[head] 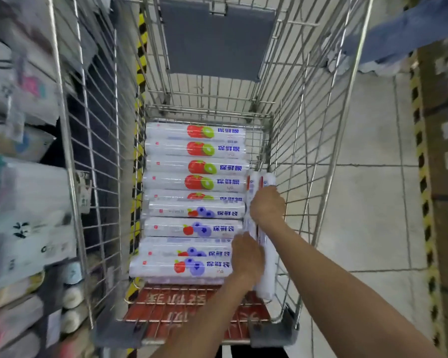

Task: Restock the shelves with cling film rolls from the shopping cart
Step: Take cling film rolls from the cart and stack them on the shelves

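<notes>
Two cling film rolls (267, 280) lie lengthwise. The right hand (267, 205) has its fingers curled over the far part and the left hand (246, 257) grips nearer. Risk: slick wrap, so one roll slides out below the fingers or snags the cart wall (321, 151) just right of them.

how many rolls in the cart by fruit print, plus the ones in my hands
Red-and-green fruit print rolls: 5
Blueberry print rolls: 4
Lengthwise rolls gripped by left hand and right hand: 2
Total: 11, counting only rolls whose print shows or that are held; partly hidden ones underneath are left out.
</notes>
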### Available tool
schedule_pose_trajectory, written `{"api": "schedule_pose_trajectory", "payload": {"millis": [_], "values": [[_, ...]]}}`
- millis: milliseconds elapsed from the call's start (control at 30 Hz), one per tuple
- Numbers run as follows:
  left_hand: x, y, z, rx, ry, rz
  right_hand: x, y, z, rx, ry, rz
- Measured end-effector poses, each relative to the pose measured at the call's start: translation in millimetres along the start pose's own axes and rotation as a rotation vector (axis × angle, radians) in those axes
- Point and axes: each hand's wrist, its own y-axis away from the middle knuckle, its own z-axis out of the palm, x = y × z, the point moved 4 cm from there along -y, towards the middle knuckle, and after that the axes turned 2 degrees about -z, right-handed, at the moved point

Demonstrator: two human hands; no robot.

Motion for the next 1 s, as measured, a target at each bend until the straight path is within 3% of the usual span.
{"api": "schedule_pose_trajectory", "payload": {"millis": [200, 400, 500, 667, 767, 900, 1000], "values": [[-19, -16, 6, -0.066, 0.134, -0.128, 1, -12, 9, 0.068, 0.130, 0.080], [-45, -32, 26, -0.094, 0.256, -0.111, 3, -9, 10, 0.105, 0.095, 0.113], [-43, -22, 24, -0.098, 0.321, -0.112, 5, 4, 10, 0.105, -0.057, 0.066], [-26, -1, 15, -0.196, 0.662, -0.201, 18, 25, -14, 0.069, -0.660, -0.038], [-24, -4, 9, -0.195, 0.804, -0.246, 29, 38, -30, 0.094, -0.763, -0.092], [-16, -11, 18, -0.265, 0.690, -0.198, 30, 57, -47, 0.211, -0.791, -0.254], [-16, -9, 23, -0.331, 0.802, -0.238, 31, 68, -56, 0.266, -0.760, -0.353]]}}
